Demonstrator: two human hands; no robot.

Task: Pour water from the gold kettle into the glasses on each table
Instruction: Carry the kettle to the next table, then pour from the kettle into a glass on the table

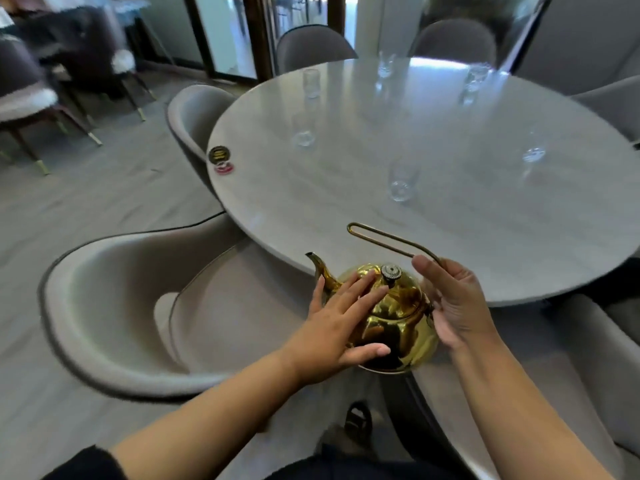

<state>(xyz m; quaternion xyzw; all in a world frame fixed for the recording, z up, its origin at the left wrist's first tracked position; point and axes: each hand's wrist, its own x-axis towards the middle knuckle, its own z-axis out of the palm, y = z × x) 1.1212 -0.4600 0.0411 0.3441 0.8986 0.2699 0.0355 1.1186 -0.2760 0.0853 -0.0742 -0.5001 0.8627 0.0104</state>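
The gold kettle (398, 313) is right at the near edge of the round marble surface (346, 202). Its base hangs past the rim, over the gap by the grey chair (121, 306), and its spout (320, 266) points left. The person's left hand (332, 323) lies flat on the kettle's dome, fingers straight and spread, thumb down on its side, so it's pressing rather than grasping. The right hand (453, 306) is up against the kettle's right side, fingers mostly straight. The thin wire handle (381, 239) runs behind its fingertips, and honestly can't tell if it's pinched or just leaning there.

6 clear glasses (400, 185) are scattered on the surface, well apart and a bit blurry. A small round black and gold thing (219, 154) sits at the left rim.
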